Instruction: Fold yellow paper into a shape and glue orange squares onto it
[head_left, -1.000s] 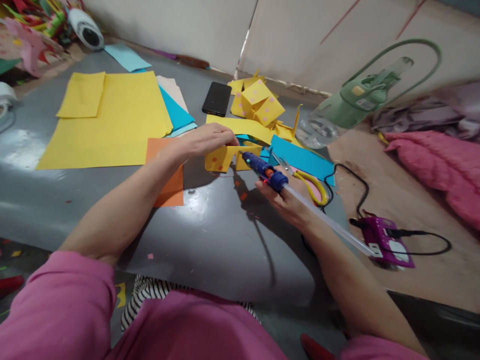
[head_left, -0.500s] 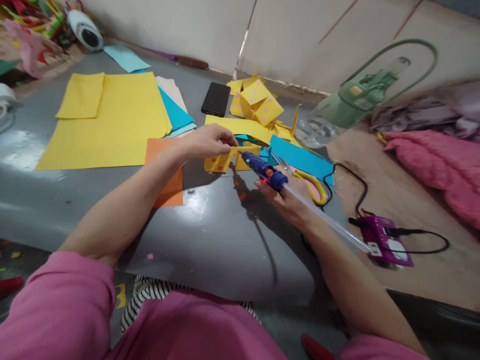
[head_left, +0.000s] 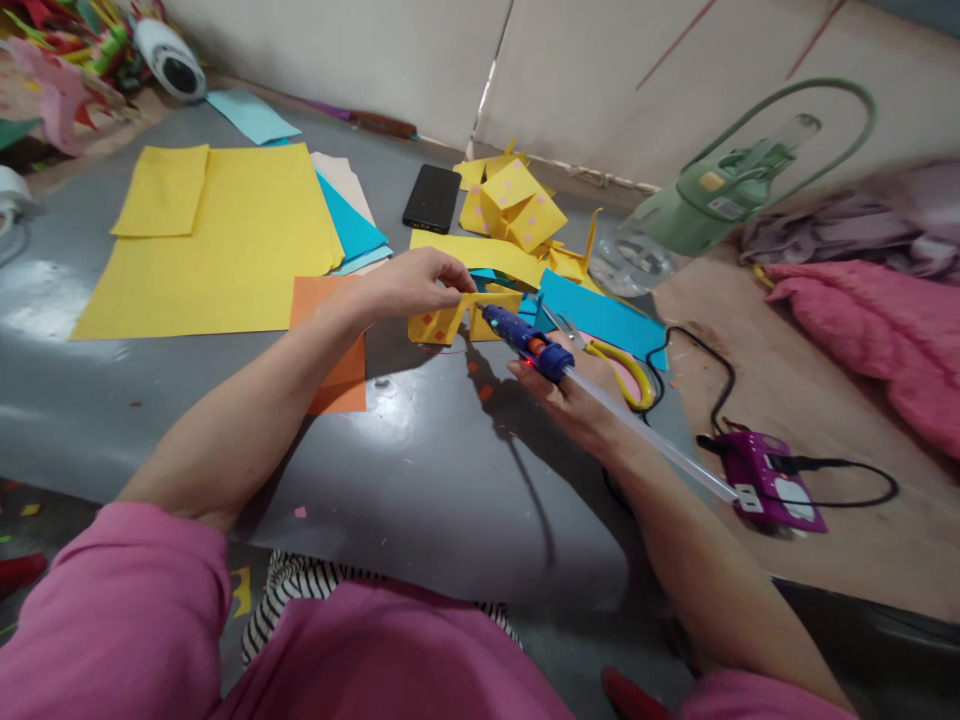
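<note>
My left hand (head_left: 421, 281) pinches the top edge of a folded yellow paper piece (head_left: 435, 325) with orange squares on it, standing on the grey table. In my right hand (head_left: 570, 395) is a blue hot glue gun (head_left: 529, 340), its nozzle at the yellow piece, close to my left fingertips. A long clear glue stick (head_left: 652, 435) sticks out of the gun's back, and a small red light glows on its side. Scissors with yellow handles (head_left: 622, 372) lie just beyond my right hand, partly hidden by it. An orange sheet (head_left: 337, 375) lies under my left forearm.
Large yellow sheets (head_left: 225, 270) lie at the left. Behind my hands are a black phone (head_left: 432, 198), a dotted yellow paper box (head_left: 521, 205) and a blue strip (head_left: 604, 315). A green bottle (head_left: 697, 200) stands at the right, above a purple power strip (head_left: 772, 480) with a black cord.
</note>
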